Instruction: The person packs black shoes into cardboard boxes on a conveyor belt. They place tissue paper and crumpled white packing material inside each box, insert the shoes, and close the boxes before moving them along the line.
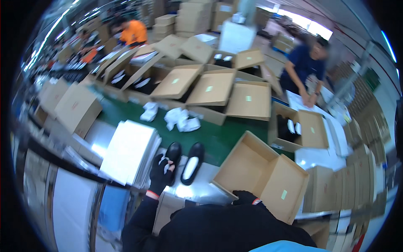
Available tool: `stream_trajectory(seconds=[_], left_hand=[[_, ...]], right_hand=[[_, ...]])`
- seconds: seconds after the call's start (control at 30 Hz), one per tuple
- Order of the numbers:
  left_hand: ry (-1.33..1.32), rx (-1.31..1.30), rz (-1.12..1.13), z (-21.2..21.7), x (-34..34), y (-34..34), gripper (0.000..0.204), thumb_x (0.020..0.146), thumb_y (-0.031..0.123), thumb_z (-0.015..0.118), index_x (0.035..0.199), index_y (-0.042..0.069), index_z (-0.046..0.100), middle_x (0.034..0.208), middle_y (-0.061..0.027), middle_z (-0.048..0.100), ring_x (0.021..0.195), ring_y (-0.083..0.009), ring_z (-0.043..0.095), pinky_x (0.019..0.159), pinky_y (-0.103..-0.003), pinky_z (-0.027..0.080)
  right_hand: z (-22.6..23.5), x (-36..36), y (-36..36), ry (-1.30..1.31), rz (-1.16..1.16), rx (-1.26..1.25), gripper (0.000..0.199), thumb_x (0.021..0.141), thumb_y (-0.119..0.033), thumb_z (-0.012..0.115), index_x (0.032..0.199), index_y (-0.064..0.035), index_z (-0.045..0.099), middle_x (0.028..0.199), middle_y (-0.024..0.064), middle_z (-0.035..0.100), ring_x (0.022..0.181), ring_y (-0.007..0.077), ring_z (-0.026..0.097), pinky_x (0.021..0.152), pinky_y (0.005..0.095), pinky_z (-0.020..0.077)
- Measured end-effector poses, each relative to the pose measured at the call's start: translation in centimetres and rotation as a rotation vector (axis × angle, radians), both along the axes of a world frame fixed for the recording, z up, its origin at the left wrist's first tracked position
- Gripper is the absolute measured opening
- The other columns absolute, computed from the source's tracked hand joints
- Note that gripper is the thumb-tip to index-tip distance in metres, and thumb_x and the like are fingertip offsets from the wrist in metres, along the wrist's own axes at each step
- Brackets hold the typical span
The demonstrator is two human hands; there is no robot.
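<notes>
My left hand point(160, 173), in a black glove with bare fingertips, is closed at the opening of a black shoe point(174, 150). A bit of crumpled white paper point(165, 161) shows between its fingers. Beside that shoe stands its mate point(197, 150), apart from my hand, with a pale insole showing. My right hand point(244, 197), also gloved in black, grips the near edge of an open brown cardboard shoebox point(247, 161). The box is tilted, with nothing inside; its lid point(285, 189) lies open to the right. The right fingers are partly hidden.
A stack of white paper sheets point(126, 151) lies left of the shoes. Wads of white paper point(180, 119) rest on the green belt point(210, 138). Several open shoeboxes point(212, 88) line the far side. A co-worker point(304, 67) stands at the right-hand table.
</notes>
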State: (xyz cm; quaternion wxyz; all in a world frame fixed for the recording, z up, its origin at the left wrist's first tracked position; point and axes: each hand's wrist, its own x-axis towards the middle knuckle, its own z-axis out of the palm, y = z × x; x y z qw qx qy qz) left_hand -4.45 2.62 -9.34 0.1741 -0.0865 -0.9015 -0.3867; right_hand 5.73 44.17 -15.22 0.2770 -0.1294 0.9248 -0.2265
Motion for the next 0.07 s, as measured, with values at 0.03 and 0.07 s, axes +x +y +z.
stream_trajectory(seconds=[0.03,0.07], left_hand=[[0.166,-0.028,0.06,0.1,0.6,-1.4,0.019,0.081,0.014,0.066,0.097,0.005,0.062,0.113,-0.0176,0.056,0.105,-0.0352,0.056,0.085,-0.041,0.047],[0.18,0.009,0.134,0.7,1.4,-2.8,0.015,0.082,0.015,0.066,0.092,0.005,0.062,0.104,-0.0152,0.06,0.094,-0.0324,0.06,0.077,-0.04,0.048]], right_hand=[[-0.8,-1.0,-0.1,-0.125,-0.036,-0.061,0.078,0.073,-0.046,0.071,0.133,-0.0016,0.047,0.128,0.0216,0.055,0.116,0.0342,0.055,0.099,0.0403,0.042],[-1.5,-1.5,-1.4,-0.157,0.042,-0.064,0.078,0.073,-0.046,0.071,0.133,-0.0016,0.047,0.128,0.0216,0.055,0.116,0.0342,0.055,0.099,0.0403,0.042]])
